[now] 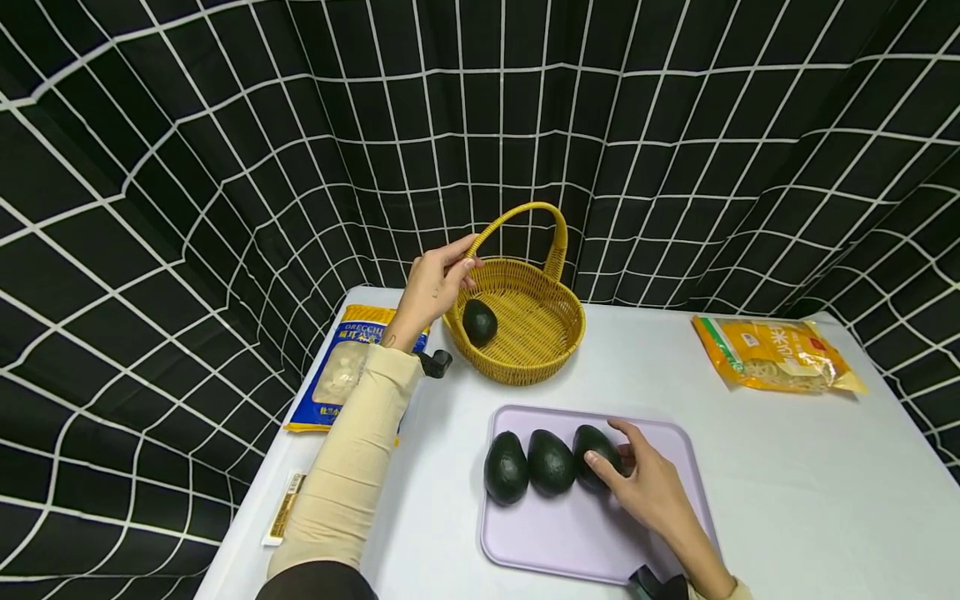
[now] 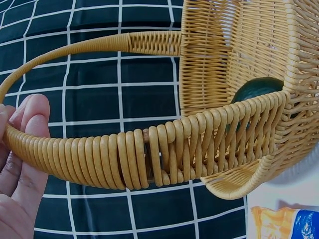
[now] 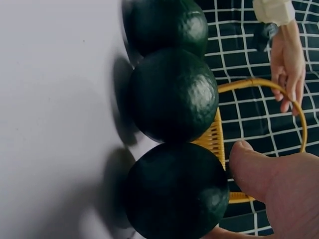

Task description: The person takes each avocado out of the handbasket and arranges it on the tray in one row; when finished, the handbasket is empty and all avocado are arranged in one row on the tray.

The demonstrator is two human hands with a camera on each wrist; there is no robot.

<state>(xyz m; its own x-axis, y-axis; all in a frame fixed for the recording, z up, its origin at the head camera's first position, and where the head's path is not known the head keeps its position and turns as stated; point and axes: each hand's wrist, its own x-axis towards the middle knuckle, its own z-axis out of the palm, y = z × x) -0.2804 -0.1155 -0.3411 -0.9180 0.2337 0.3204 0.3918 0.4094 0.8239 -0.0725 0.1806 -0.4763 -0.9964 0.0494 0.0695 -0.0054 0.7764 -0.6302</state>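
Observation:
My left hand [image 1: 438,279] pinches the arched handle [image 1: 517,212] of a yellow woven basket [image 1: 525,367]; the left wrist view shows the fingers [image 2: 35,119] around the wrapped handle. Inside the basket, at its left side, lies one dark green avocado [image 1: 480,323]. Three more avocados lie in a row on a pale lilac tray [image 1: 555,550]: a left one [image 1: 506,468], a middle one [image 1: 551,462] and a right one [image 1: 592,450]. Around the right avocado my right hand [image 1: 648,483] is spread, its thumb over the near side and its fingers beyond.
A blue and yellow pasta bag [image 1: 341,375] lies left of the basket, partly behind the left forearm. Nearer me is a small brown and white packet [image 1: 288,508]. At the far right lies an orange food bag [image 1: 776,354]. A black gridded curtain [image 1: 660,125] surrounds the white table [image 1: 810,500].

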